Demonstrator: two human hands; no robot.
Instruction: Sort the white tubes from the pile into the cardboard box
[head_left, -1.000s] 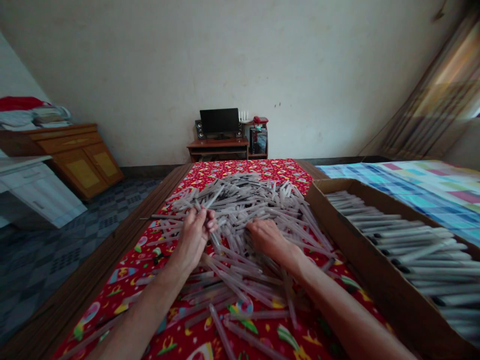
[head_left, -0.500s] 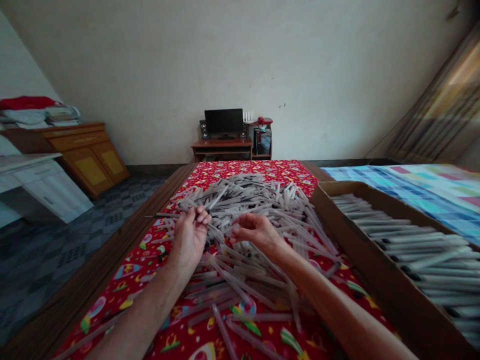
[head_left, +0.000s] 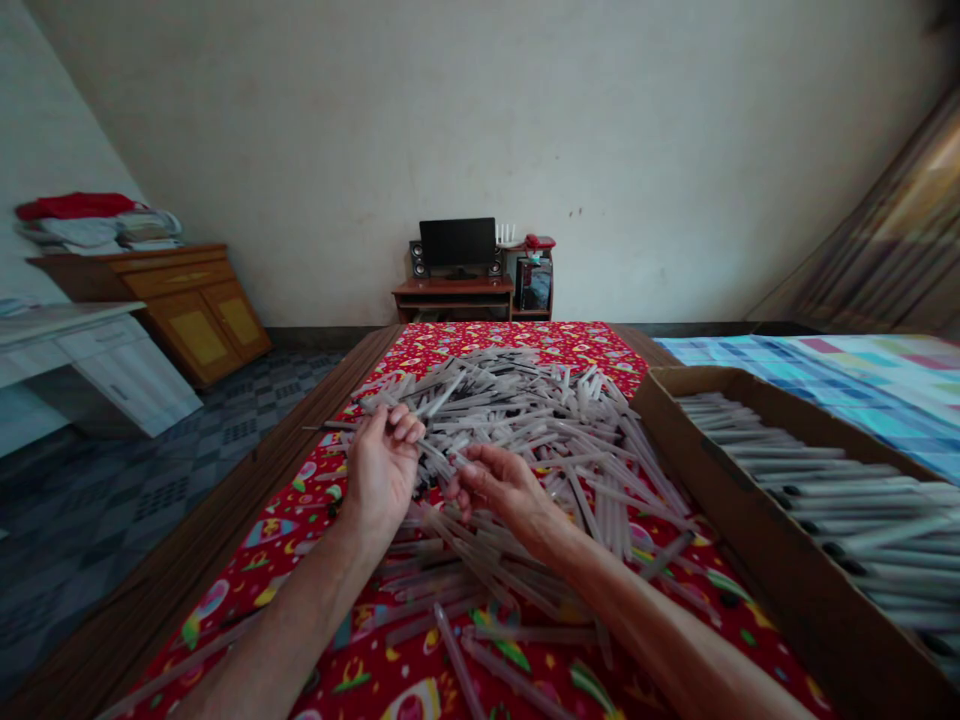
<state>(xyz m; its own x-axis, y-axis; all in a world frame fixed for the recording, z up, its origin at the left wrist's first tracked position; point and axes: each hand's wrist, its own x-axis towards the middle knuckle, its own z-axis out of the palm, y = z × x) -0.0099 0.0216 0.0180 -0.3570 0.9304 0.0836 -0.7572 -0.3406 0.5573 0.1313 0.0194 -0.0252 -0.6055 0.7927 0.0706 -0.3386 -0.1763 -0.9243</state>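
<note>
A wide heap of translucent white pen barrels (head_left: 517,400) lies on a red patterned cloth (head_left: 450,335). At the heap's left side, my left hand (head_left: 384,460) is closed with its fingers curled around a pen barrel (head_left: 433,453), which slants down to the right. My right hand (head_left: 502,490) is just to the right, thumb and fingers drawn together near that barrel's lower end. What its fingertips pinch, if anything, is too blurred to make out. Loose barrels (head_left: 457,655) lie below, between my forearms.
At the right stands a long open cardboard box (head_left: 720,490) holding rows of white pens (head_left: 847,490) with dark ends. A bed with a checked sheet (head_left: 810,370) lies beyond it. Further back are a computer desk (head_left: 450,290) and, to the left, a wooden cabinet (head_left: 199,310).
My right hand has dropped slightly and turned, its fingers now lower beside my left hand. The left hand keeps nearly the same pose. The whole view has shifted a little.
</note>
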